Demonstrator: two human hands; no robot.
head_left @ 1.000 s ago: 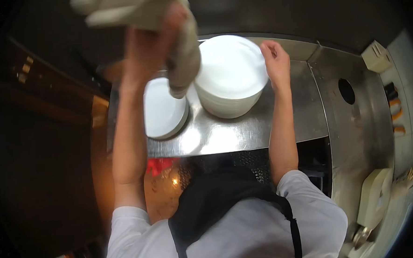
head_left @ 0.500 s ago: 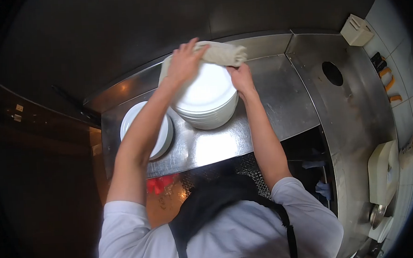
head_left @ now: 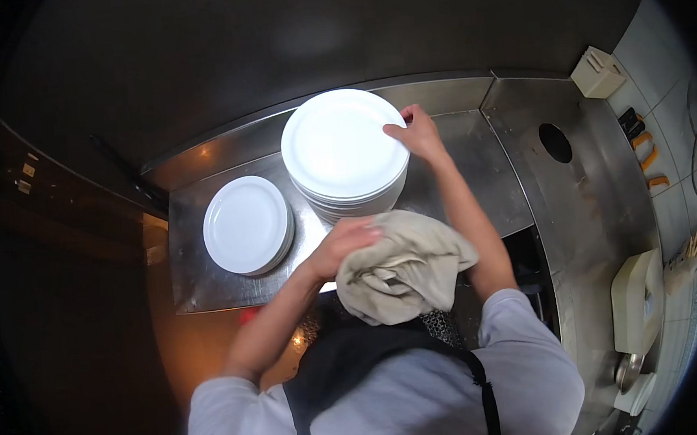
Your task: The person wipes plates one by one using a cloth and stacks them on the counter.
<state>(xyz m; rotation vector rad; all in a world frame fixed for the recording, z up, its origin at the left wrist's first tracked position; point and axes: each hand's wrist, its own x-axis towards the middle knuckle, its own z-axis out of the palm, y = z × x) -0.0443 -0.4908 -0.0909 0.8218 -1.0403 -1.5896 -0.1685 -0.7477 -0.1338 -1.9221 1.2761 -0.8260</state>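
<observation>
A tall stack of white plates [head_left: 345, 143] stands on the steel counter. At its right rim my right hand [head_left: 421, 136] grips the top plate, thumb over the edge and fingers curled beside it, partly hidden. My left hand [head_left: 342, 248] is closed on a bunched beige cloth [head_left: 406, 266], held at the front of the tall stack. The cloth hides some of the fingers and the counter's front edge. To the left sits a shorter stack of white plates [head_left: 246, 225], which neither hand touches.
The steel counter [head_left: 473, 187] runs along a dark wall. Right of it is a steel surface with a round hole [head_left: 555, 143]. A white box [head_left: 597, 72], orange-handled tools [head_left: 646, 155] and a cream-coloured container [head_left: 637, 301] line the right side.
My left hand has brought the cloth from the stack's far side toward my body, where it hangs bunched. My right hand stays at the right rim, now with its thumb on the top plate.
</observation>
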